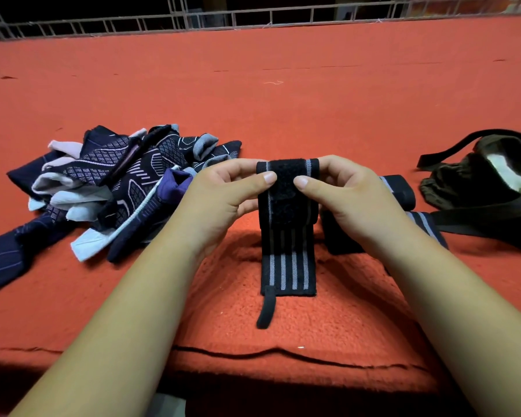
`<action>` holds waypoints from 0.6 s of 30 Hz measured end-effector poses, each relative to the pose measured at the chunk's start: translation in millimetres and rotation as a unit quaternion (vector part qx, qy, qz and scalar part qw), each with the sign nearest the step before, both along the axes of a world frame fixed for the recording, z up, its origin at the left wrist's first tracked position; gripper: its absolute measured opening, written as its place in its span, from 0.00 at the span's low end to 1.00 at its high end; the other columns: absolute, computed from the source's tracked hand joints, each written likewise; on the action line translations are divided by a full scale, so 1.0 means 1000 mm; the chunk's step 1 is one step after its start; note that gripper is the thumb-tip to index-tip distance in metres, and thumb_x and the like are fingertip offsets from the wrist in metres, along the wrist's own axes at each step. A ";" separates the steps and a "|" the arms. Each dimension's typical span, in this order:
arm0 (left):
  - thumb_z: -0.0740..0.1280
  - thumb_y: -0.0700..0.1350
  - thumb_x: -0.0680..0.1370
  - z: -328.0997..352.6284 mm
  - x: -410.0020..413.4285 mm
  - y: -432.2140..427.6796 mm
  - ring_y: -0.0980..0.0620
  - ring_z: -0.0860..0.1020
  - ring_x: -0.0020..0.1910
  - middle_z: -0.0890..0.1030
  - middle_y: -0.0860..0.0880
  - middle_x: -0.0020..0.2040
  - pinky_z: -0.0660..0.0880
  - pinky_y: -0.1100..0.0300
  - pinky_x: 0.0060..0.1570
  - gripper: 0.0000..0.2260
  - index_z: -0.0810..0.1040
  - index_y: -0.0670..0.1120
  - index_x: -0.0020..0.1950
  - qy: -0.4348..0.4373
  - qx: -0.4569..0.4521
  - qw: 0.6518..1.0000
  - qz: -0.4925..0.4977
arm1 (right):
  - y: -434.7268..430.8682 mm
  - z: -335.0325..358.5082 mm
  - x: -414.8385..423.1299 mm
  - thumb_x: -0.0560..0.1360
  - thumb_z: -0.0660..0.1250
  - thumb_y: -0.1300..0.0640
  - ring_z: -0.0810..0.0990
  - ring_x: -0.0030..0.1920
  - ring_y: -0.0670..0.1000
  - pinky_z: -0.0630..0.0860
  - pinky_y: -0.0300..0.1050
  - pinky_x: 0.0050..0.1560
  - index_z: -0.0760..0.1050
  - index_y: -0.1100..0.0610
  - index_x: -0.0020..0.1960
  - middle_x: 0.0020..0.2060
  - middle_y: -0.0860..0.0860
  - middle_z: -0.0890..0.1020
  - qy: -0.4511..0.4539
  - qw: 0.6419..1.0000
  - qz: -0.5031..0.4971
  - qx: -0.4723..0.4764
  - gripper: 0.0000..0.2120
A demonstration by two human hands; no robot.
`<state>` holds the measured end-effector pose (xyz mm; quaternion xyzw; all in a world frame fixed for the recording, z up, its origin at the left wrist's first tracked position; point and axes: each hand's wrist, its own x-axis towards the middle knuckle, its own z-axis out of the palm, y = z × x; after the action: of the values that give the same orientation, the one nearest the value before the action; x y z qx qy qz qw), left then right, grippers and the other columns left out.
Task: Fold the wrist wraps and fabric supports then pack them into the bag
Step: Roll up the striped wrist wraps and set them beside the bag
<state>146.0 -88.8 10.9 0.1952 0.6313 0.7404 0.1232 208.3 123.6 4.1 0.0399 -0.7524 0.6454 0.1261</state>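
Both arms are bare as far as they can be seen. The left forearm (127, 311) and the right forearm (433, 296) are uncovered from the lower edge of the view up to the wrists, smooth and fairly full in build. The left hand (223, 188) and right hand (343, 191) are bare too, with rounded, fleshy fingers. The left thumbnail (269, 177) and right thumbnail (301, 182) are cut short and neat, plain and slightly glossy. The arms darken into shadow nearest the body.
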 end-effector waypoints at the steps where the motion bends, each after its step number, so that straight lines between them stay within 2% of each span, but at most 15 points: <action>1: 0.72 0.38 0.81 0.000 0.000 0.000 0.45 0.86 0.60 0.87 0.41 0.59 0.82 0.52 0.58 0.10 0.84 0.39 0.63 0.000 -0.002 1.000 0.006 | -0.001 0.000 0.000 0.81 0.74 0.56 0.84 0.42 0.44 0.78 0.44 0.49 0.84 0.54 0.58 0.44 0.47 0.87 -0.004 1.000 0.003 0.000 0.06; 4: 0.73 0.39 0.81 -0.002 -0.002 0.000 0.45 0.86 0.60 0.87 0.42 0.59 0.82 0.51 0.57 0.11 0.85 0.40 0.63 0.001 -0.009 1.000 0.026 | 0.000 0.001 0.001 0.81 0.74 0.54 0.84 0.44 0.44 0.79 0.42 0.48 0.84 0.53 0.59 0.46 0.48 0.87 -0.033 0.999 0.021 0.019 0.08; 8: 0.73 0.42 0.81 -0.003 -0.003 -0.001 0.46 0.85 0.61 0.86 0.43 0.62 0.82 0.48 0.58 0.12 0.84 0.43 0.64 -0.013 -0.002 0.999 0.036 | 0.003 0.003 0.002 0.81 0.74 0.54 0.87 0.46 0.42 0.79 0.36 0.45 0.83 0.51 0.61 0.51 0.45 0.89 -0.076 0.990 0.064 0.103 0.09; 10: 0.73 0.44 0.82 -0.002 -0.004 -0.004 0.47 0.85 0.61 0.86 0.45 0.63 0.82 0.45 0.60 0.13 0.84 0.44 0.65 -0.021 -0.024 0.999 0.007 | 0.003 0.001 0.001 0.81 0.74 0.56 0.85 0.41 0.42 0.80 0.41 0.43 0.83 0.53 0.58 0.47 0.46 0.89 -0.069 0.992 0.043 0.092 0.06; 13: 0.73 0.45 0.81 -0.003 -0.004 -0.010 0.49 0.86 0.60 0.87 0.48 0.61 0.81 0.48 0.58 0.13 0.83 0.48 0.66 -0.027 -0.111 0.992 -0.046 | 0.002 -0.003 -0.002 0.81 0.75 0.55 0.83 0.38 0.49 0.82 0.53 0.46 0.83 0.55 0.55 0.46 0.57 0.87 -0.053 0.995 0.004 0.079 0.05; 15: 0.73 0.42 0.81 -0.006 -0.005 -0.013 0.49 0.86 0.61 0.87 0.49 0.61 0.81 0.48 0.59 0.14 0.83 0.49 0.66 -0.025 -0.154 0.986 -0.066 | 0.001 -0.003 -0.002 0.81 0.74 0.55 0.82 0.38 0.51 0.82 0.53 0.45 0.83 0.56 0.55 0.47 0.59 0.87 -0.051 0.997 -0.008 0.062 0.05; 17: 0.73 0.41 0.81 -0.007 -0.005 -0.012 0.47 0.86 0.60 0.87 0.48 0.60 0.82 0.49 0.57 0.13 0.83 0.49 0.66 -0.027 -0.157 0.985 -0.069 | -0.002 -0.001 0.000 0.82 0.74 0.56 0.84 0.39 0.49 0.83 0.49 0.42 0.83 0.56 0.56 0.46 0.55 0.87 -0.050 0.998 -0.016 0.042 0.05; 18: 0.73 0.41 0.81 -0.007 -0.004 -0.011 0.46 0.86 0.58 0.87 0.48 0.60 0.82 0.50 0.54 0.13 0.83 0.48 0.65 -0.024 -0.149 0.986 -0.065 | -0.002 0.000 0.001 0.82 0.73 0.55 0.85 0.41 0.49 0.85 0.51 0.43 0.83 0.55 0.57 0.46 0.52 0.88 -0.051 0.998 -0.017 0.030 0.05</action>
<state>141.5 -100.2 4.0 0.1975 0.7173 0.6330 0.2139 209.6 121.2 3.8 -0.0019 -0.7771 0.6219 0.0971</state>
